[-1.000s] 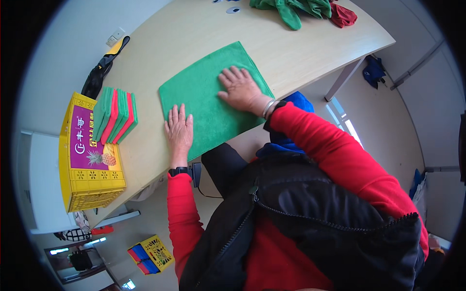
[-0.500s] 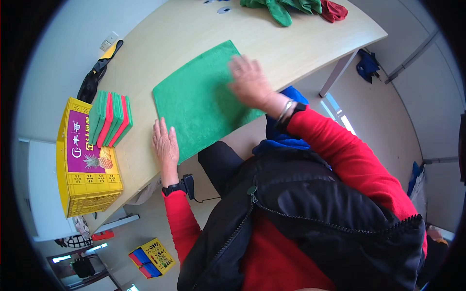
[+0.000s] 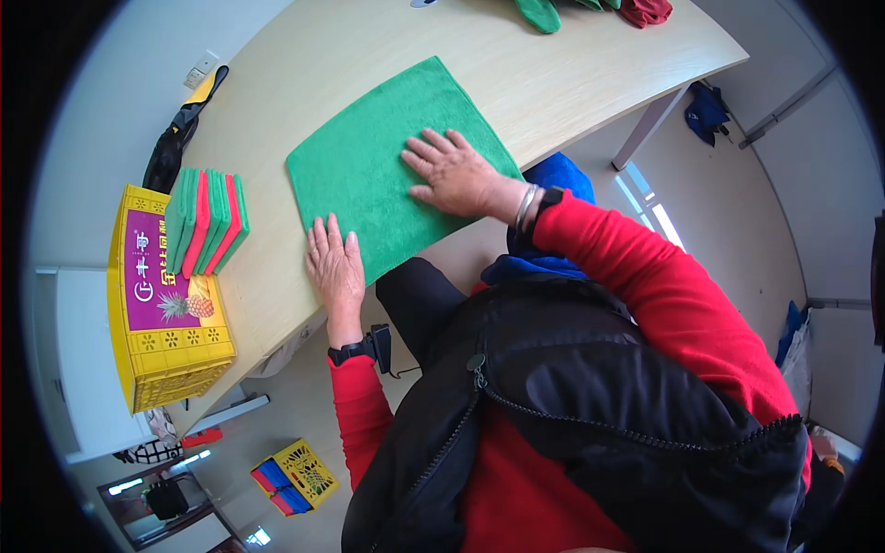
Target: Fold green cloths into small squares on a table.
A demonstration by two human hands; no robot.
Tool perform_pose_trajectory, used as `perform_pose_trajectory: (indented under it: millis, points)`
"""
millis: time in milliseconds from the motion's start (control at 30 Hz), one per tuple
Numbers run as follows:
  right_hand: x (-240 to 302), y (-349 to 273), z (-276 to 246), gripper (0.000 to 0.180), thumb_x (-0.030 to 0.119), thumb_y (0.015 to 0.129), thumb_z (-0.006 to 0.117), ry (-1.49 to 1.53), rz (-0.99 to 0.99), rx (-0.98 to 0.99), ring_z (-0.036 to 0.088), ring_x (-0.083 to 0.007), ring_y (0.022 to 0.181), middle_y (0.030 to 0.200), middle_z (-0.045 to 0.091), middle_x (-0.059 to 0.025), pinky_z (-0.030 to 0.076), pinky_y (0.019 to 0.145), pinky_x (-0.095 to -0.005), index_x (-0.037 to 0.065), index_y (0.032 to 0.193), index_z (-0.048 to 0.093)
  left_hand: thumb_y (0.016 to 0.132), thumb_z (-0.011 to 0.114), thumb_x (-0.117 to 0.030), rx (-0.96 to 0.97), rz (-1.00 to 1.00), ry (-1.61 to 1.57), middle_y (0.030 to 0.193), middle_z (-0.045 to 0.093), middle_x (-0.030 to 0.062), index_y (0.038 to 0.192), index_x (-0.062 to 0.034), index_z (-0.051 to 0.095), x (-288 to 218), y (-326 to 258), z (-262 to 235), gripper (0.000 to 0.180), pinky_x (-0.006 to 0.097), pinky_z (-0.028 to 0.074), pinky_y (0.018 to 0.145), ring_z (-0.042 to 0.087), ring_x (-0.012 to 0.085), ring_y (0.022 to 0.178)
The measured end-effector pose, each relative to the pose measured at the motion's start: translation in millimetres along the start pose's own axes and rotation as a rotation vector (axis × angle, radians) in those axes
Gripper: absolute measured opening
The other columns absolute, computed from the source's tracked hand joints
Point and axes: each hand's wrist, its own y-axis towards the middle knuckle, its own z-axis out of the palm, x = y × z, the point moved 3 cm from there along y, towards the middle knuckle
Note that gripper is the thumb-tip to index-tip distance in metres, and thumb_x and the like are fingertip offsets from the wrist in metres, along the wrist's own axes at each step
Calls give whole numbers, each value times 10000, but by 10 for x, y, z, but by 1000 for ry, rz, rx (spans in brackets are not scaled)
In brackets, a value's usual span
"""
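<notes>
A green towel (image 3: 369, 152) lies spread flat on the pale wooden table (image 3: 263, 198), its near edge by the table's front edge. My right hand (image 3: 452, 173) rests on the towel right of its middle, palm down with the fingers apart. At the towel's near left edge lies my left hand (image 3: 336, 263), flat, fingers stretched out and partly on the cloth. Neither hand grips anything.
Left of the towel, folded green and red towels (image 3: 207, 221) stand in a row beside a yellow crate (image 3: 175, 350). Crumpled green cloths (image 3: 539, 14) and a red cloth (image 3: 645, 11) lie at the far edge. Another yellow crate (image 3: 304, 475) with blue and red cloths sits on the floor.
My right hand has moved left and slightly nearer over the towel, and its blur is gone. My left hand has shifted right, onto the towel's edge. The view has shifted slightly.
</notes>
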Motion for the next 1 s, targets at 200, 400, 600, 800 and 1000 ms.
perform_pose_trajectory:
  millis: [200, 400, 600, 800, 1000]
  points:
    - [-471, 344, 11, 663, 550, 1015, 393, -50, -62, 45, 273, -322, 1489, 1593, 350, -96, 197, 1204, -522, 126, 1524, 384, 1057, 297, -490, 5, -59, -4, 1623, 275, 147, 1556, -119, 319, -122, 191, 43, 622, 515, 199, 1199, 230, 332, 1504]
    - [-734, 551, -18, 651, 531, 1030, 377, -107, -61, 171, 245, -326, 1503, 1615, 312, -97, 198, 1213, -521, 152, 1556, 322, 1052, 287, -515, -25, -81, -12, 1624, 275, 143, 1555, -127, 325, -228, 386, 138, 636, 549, 210, 1187, 226, 337, 1505]
    - [-141, 369, 108, 655, 533, 1031, 375, -90, 47, 165, 234, -322, 1508, 1618, 307, -90, 192, 1219, -518, 154, 1561, 312, 1052, 297, -516, -52, -37, 7, 1627, 267, 143, 1551, -140, 334, -194, 238, 205, 626, 568, 202, 1186, 214, 325, 1511]
    - [173, -31, 139, 665, 555, 1018, 366, -29, -238, 96, 222, -311, 1516, 1615, 318, -88, 182, 1220, -520, 168, 1557, 329, 1000, 531, -363, -46, 260, -200, 1548, 389, 171, 1455, -84, 466, -304, -95, -29, 538, 511, 282, 1166, 338, 346, 1442]
    - [-712, -279, -48, 631, 520, 1030, 399, -137, -69, 97, 238, -300, 1509, 1609, 325, -94, 167, 1236, -493, 165, 1549, 342, 862, 720, -132, -131, 224, -296, 1320, 606, 158, 1245, -35, 629, 188, -282, -215, 406, 393, 486, 1004, 578, 354, 1196]
